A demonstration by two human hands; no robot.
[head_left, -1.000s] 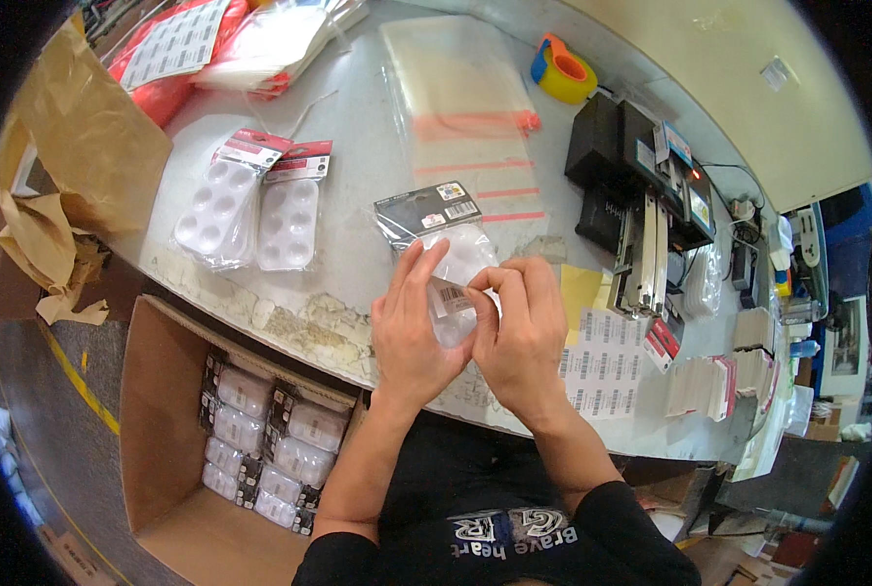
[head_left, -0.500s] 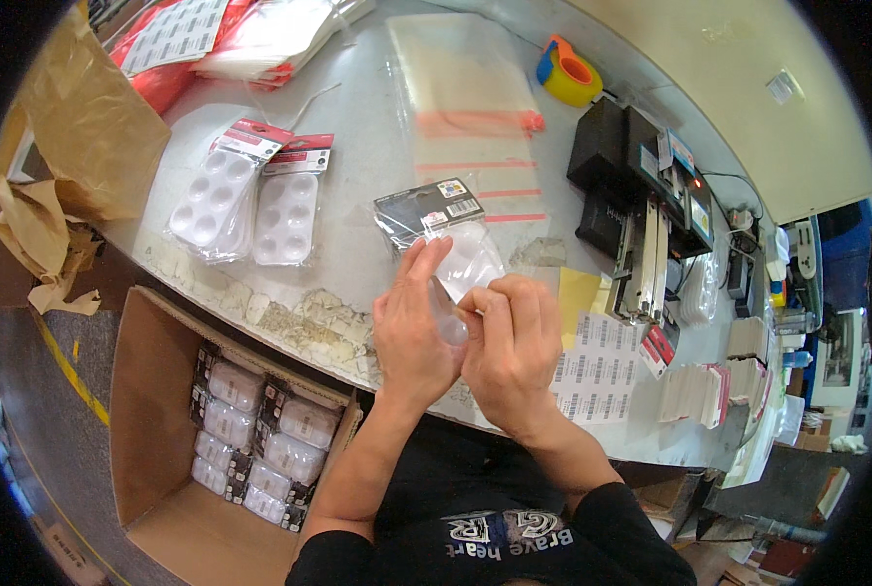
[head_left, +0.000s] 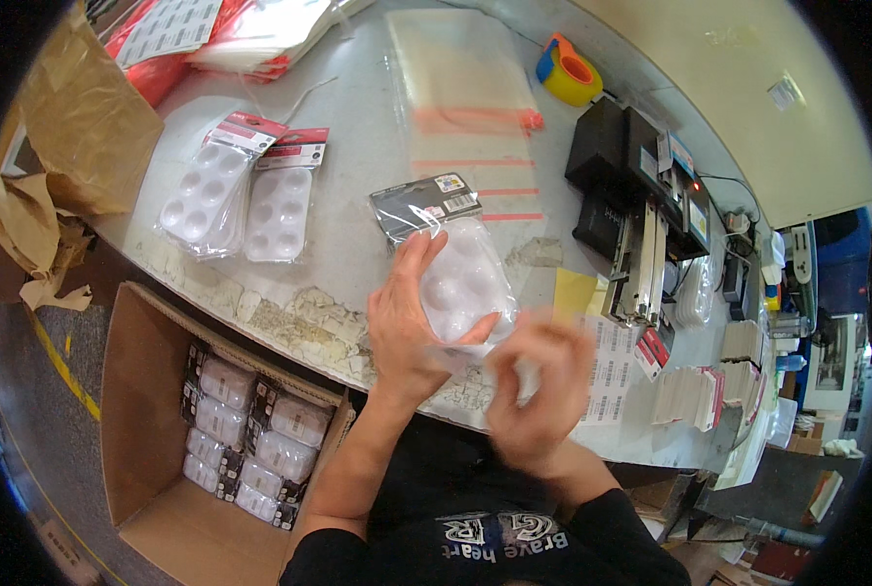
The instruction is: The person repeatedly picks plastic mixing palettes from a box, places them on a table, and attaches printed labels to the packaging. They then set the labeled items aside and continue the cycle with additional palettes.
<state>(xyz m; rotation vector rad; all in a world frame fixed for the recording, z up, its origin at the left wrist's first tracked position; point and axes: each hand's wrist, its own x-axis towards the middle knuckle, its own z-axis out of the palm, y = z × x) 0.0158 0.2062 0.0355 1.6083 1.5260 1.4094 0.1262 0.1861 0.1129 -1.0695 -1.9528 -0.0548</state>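
Note:
My left hand (head_left: 402,327) is closed around the lower left side of a white plastic paint palette (head_left: 463,269) in a clear bag. The thumb reaches across the palette's lower end. A black header card (head_left: 426,207) tops this pack, and the palette's round wells face up. Motion blurs my right hand (head_left: 543,391), close to the pack's lower right corner; whether its fingers grip the bag's film cannot be made out. Left of them on the table, more bagged palettes (head_left: 202,195) with red-and-black header cards lie overlapping, beside another bagged palette (head_left: 278,215).
An open cardboard box (head_left: 148,420) holding several packs stands below the table's left edge. Clear bags (head_left: 456,68) with red strips lie ahead. A tape roll (head_left: 571,73), a black machine (head_left: 641,176), a barcode label sheet (head_left: 607,376) and card stacks (head_left: 685,396) are on the right.
The palette pack has turned from a tilted, bent view to face up, showing its wells. My right hand has moved right and slightly down, away from my left hand.

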